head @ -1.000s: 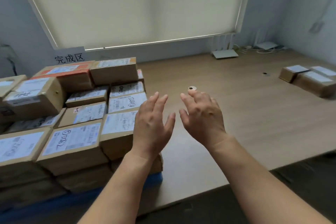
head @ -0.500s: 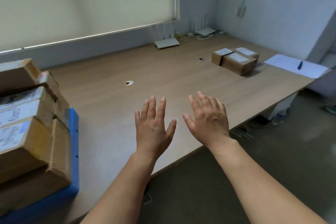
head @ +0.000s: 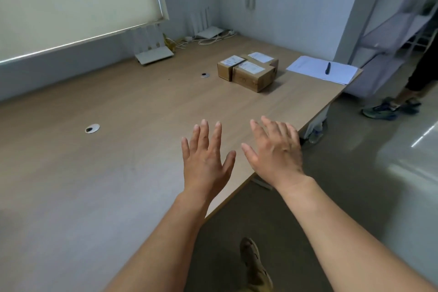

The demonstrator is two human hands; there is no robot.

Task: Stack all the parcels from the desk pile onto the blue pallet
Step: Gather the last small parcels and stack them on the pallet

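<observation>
Pale wood-grain laminate covered the broad desk (head: 118, 106), smooth and matt, with round metal cable holes (head: 92, 128) set into it. Three boxy brown cardboard parcels (head: 251, 76) with white labels on top sat pressed together towards the far right end, well apart from both hands; the rear one was partly hidden by the others. The left hand (head: 206, 161) and right hand (head: 275, 149) hovered flat over the near edge, fingers straight and spread, holding nothing. White paper (head: 308, 66) with a dark pen (head: 327, 68) on it lay at the far right corner. Label print was too small to read, and a bystander above the shoes (head: 379, 110) was cut off by the frame
</observation>
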